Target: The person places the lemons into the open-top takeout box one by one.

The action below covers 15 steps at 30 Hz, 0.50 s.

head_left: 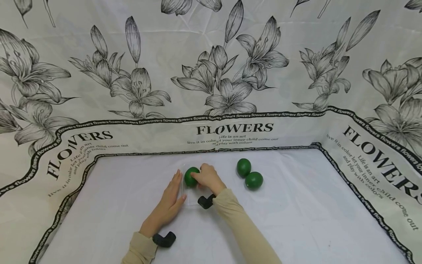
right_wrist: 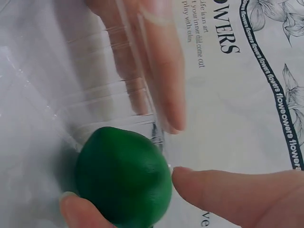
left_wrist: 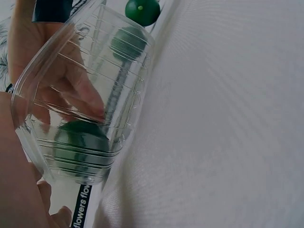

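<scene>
At the far end of the clear box [left_wrist: 124,111], whose long axis is pointed forward, a lime [head_left: 189,178] is pinched by the right hand [head_left: 210,179], while along the box's left wall the left hand [head_left: 169,201] is laid, fingers straight.

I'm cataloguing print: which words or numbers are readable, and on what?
"FLOWERS": patterned cloth.
"Life is an art live it in color let your inner child come out and play with colors": same cloth.
"flowers", repeated: black band.
Lower edging: too small.
None seen on green fruits or clear container.
</scene>
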Available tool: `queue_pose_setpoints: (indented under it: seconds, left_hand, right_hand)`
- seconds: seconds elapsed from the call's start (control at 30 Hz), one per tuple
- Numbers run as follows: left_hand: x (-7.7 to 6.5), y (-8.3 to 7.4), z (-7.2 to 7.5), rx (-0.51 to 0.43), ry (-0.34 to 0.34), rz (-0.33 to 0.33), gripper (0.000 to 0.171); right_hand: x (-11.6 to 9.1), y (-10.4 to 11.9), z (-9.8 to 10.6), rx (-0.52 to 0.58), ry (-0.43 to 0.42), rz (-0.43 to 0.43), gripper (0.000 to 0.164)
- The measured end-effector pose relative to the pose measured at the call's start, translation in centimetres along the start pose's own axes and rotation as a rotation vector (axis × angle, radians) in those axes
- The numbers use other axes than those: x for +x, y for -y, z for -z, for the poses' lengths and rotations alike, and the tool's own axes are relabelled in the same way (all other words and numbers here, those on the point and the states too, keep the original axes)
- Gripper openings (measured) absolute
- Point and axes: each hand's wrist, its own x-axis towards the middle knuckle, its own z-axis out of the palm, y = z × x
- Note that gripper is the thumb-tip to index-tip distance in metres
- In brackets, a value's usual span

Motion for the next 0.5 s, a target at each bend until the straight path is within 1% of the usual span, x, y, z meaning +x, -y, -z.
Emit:
queue_pose_setpoints:
  seconds: [0.23, 0.33, 0.5]
  left_hand:
    - [0.0, -0.1, 0.0, -0.001, 0.01, 0.019, 0.068]
    - [0.0, -0.1, 0.0, 0.006, 0.014, 0.018, 0.068]
    - [0.0, 0.0, 0.0, 0.012, 0.011, 0.008, 0.068]
  right_hand:
    - [-1.1, 0.9, 1.5, -0.047, 0.026, 0.023, 0.059]
    - [-1.6, 1.1, 2.4, -0.041, 0.022, 0.043, 0.058]
    - [-2.3, 0.8, 4.2, 0.014, 0.006, 0.064, 0.05]
